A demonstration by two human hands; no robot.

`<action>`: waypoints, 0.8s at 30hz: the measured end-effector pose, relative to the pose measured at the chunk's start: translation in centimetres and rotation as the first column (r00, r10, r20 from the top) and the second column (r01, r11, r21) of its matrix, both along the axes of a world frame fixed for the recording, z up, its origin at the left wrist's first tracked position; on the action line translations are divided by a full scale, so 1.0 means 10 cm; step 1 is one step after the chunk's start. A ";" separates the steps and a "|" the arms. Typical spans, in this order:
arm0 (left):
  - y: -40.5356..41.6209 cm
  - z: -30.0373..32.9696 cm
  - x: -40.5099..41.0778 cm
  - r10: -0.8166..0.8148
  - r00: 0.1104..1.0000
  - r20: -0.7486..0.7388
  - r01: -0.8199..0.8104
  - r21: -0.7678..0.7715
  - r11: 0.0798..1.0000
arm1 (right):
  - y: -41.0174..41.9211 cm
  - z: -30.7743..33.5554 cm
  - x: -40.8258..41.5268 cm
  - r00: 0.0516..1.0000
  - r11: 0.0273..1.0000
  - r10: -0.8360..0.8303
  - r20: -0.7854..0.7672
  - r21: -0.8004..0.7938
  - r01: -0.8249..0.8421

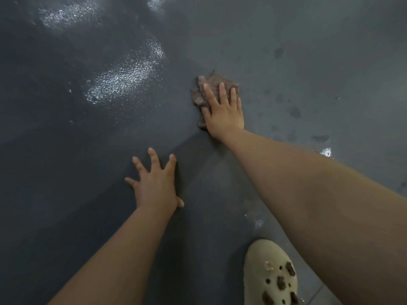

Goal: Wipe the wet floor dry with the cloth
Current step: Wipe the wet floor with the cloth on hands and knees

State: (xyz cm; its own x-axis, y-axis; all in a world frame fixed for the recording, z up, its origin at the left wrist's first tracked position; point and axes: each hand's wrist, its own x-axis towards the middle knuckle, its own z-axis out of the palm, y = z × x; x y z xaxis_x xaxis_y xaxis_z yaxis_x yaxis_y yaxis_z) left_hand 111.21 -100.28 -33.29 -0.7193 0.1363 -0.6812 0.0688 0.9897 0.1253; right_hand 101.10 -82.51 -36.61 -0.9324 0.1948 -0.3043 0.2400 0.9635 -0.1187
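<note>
Right hand (pixel 222 111) presses flat-fingered on the bunched cloth (pixel 203 93), no clear long axis; left hand (pixel 155 183) splays on open floor (pixel 66 150).

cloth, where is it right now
In the head view the cloth lies on the floor right of centre, pressed flat under the right hand, ahead of the left hand.
</note>
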 end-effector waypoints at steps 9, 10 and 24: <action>0.04 0.01 0.00 0.003 1.000 0.000 -0.003 -0.007 1.000 | 0.31 -0.04 1.36 0.754 0.760 -0.650 -0.099 -0.043 0.649; 0.04 0.02 0.00 0.007 1.000 -0.001 -0.007 -0.008 1.000 | 0.25 -0.04 1.56 0.693 0.697 -0.716 -0.081 -0.040 0.716; 0.35 0.12 -0.42 0.044 0.988 -0.148 -0.041 0.023 0.999 | 0.44 0.01 0.41 0.895 0.894 -0.445 -0.020 -0.078 0.442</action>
